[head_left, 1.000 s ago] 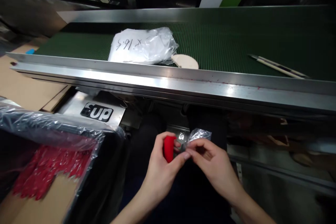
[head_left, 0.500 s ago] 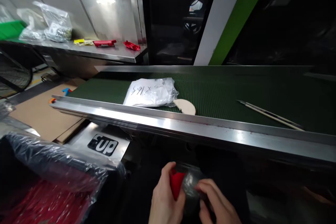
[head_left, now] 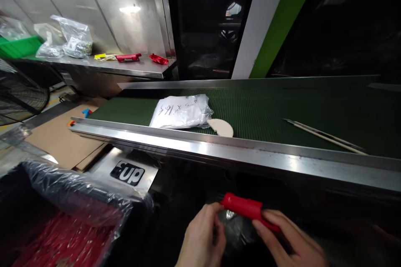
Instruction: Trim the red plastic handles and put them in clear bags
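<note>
Green conveyor belt (head_left: 282, 104) runs across ahead; white bag (head_left: 181, 111) rests on it, clear of your work. Plastic-lined box (head_left: 72, 200) at your left, within easy drop. Your right hand (head_left: 291, 244) grips red handle (head_left: 247, 208) low over lap; left hand (head_left: 202, 240) pinches clear film (head_left: 233, 227) under it, steadying wrap.

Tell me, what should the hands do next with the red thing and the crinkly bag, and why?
Probably slide the red piece into the clear bag. The right hand holds the red piece just above the bag, which the left hand pinches, and the piece is still outside the bag.
</note>
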{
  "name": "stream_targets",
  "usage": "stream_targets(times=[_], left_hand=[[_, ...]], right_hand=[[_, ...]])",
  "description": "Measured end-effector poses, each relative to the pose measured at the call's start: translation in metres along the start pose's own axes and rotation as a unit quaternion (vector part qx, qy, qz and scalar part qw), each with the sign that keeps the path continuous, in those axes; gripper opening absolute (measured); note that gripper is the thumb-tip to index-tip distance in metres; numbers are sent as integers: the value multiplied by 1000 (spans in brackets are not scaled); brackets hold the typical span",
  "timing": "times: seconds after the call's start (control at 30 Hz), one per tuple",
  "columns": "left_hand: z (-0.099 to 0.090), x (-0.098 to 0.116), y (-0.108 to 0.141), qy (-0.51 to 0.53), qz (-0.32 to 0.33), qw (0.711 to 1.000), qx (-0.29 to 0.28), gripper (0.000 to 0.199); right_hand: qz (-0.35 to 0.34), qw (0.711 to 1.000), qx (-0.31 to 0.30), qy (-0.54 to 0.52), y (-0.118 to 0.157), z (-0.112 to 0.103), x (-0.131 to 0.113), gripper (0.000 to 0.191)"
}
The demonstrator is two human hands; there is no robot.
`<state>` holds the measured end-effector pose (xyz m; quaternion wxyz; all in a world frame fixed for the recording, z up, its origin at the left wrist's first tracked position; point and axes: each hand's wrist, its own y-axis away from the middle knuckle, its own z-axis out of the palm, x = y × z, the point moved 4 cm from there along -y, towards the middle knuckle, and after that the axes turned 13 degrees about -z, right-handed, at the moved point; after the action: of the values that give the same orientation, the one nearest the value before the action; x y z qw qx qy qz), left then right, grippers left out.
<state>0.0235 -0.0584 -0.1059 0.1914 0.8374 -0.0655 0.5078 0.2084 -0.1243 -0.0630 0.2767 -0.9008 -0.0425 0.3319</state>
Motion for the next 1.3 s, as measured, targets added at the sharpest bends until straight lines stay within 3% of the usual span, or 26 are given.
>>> stream_targets(times=[0.1,0.3,0.47,0.67,0.83,1.07,1.13,1.3], left_hand=[[-2,1,-9,47,-53,997,-8,6],[-9,-15,-32,128,-148,981,12,21],[-3,-16,-34,152,-165,975,12,19],[1,-11,-33,164,-163,973,-15,20],[-3,-8,-26,169,-137,976,-21,20],[-8,-2,-18,153,-58,986,23,16],[-8,-4,-11,148,-43,987,45,15],[-2,-12,14,150,-37,985,78,15]], right_hand=[[9,1000,20,-13,1,-11,-5,17],[-48,999,-5,8,0,-22,-19,21],[-166,984,-25,57,3,-25,-36,29],[-261,958,-101,68,5,-16,-48,30],[-269,949,-152,63,8,-7,-37,37],[-281,911,-297,54,13,8,-25,40],[-244,932,-266,36,9,13,-26,36],[-143,983,-115,-3,11,36,-39,31]])
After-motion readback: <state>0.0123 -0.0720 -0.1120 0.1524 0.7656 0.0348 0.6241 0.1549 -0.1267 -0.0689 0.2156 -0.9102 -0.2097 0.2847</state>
